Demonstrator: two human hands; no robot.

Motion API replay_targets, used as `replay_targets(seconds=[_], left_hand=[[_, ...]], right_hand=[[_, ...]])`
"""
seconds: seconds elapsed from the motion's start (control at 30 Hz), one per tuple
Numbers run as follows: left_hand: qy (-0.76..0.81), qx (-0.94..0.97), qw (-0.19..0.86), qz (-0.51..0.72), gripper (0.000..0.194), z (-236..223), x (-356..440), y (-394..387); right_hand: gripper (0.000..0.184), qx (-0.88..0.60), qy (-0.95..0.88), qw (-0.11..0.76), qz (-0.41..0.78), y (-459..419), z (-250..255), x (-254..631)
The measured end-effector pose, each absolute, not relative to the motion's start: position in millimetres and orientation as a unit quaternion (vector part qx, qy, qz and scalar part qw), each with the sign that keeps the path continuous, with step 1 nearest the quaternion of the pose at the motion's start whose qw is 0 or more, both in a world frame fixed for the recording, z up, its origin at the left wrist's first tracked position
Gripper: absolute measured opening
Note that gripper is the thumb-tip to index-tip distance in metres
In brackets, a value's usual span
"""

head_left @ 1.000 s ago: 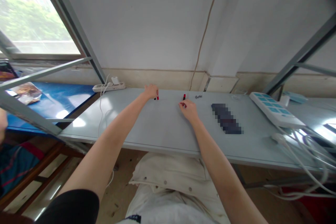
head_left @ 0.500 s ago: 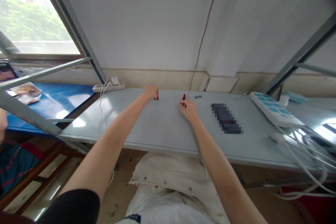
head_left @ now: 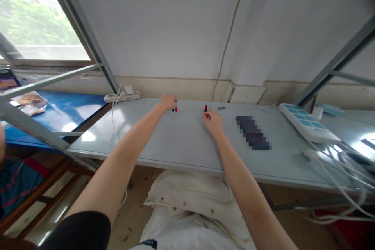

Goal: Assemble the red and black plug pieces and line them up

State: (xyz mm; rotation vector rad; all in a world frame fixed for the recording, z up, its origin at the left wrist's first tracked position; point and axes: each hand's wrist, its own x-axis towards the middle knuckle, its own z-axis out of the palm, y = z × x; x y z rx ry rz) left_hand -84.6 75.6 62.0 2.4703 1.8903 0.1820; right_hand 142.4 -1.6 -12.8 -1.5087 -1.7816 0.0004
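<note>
My left hand [head_left: 168,102] is at the back of the grey desk [head_left: 175,136], its fingers curled down. Just under its fingertips a small red piece [head_left: 176,108] and a small black piece [head_left: 173,110] show side by side; whatever the fingers hold is hidden. Right of the middle, my right hand [head_left: 214,122] pinches a small dark red piece [head_left: 208,116], mostly covered by the fingers. Just beyond those fingertips stands a small red-topped black piece [head_left: 206,108]. A little cluster of grey metallic bits [head_left: 222,108] lies to the right of it.
A dark pixelated rectangle [head_left: 253,133] lies right of my right hand. A large white power strip [head_left: 309,123] with cables [head_left: 336,172] is farther right. Another power strip [head_left: 122,96] sits at the back left. Metal posts [head_left: 79,27] frame the desk; a person's arm shows far left.
My right hand has shifted slightly to the right, its fingertips still at the small dark red piece. The left hand has hardly moved. The person's arm at far left has moved a little.
</note>
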Motion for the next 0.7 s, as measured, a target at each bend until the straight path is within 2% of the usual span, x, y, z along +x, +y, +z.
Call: replay_targets(seconds=[0.2,0.37,0.53,0.7], left_hand=[[0.505,0.841,0.008,0.191,0.028,62,-54,57],[0.394,0.898,0.050,0.192,0.036,34,-11,36],[0.425,0.882,0.017,0.203,0.053,2,17,23],[0.450,0.864,-0.002,0.223,0.045,-12,27,23]], right_hand=[[0.019,-0.687,-0.643,0.339,-0.003,-5,-8,146],[0.020,-0.722,-0.623,0.301,-0.015,-6,-9,150],[0.020,-0.740,-0.607,0.288,-0.025,-7,-9,152],[0.021,-0.754,-0.599,0.269,-0.025,-6,-11,153]])
